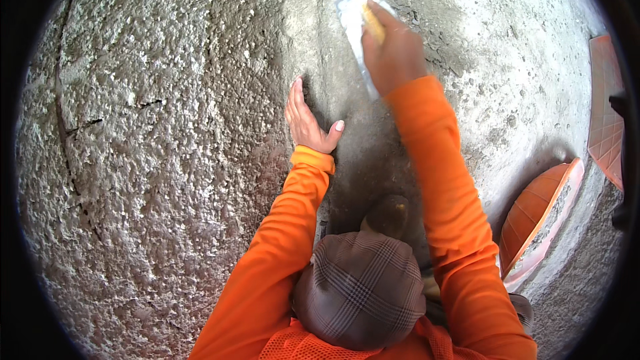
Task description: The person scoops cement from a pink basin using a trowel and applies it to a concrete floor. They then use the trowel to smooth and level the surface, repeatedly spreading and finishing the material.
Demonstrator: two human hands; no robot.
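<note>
My right hand (395,53), slightly blurred, is closed round the yellow handle of a trowel (351,19). The trowel's flat, pale blade lies against the grey concrete surface (493,60), ahead and right of centre. My left hand (309,120) is held flat with fingers stretched out and thumb apart, holding nothing. It rests along the edge where the rough, pitted grey wall (153,140) meets the smoother surface. A gap of bare concrete separates the two hands.
An orange bowl-like tub (537,217) with grey residue on its rim leans on its side at the right. Beyond it stands another orange piece (605,107). My plaid-covered knee (360,287) and brown shoe tip (388,217) are below. Cracks (67,130) run through the wall.
</note>
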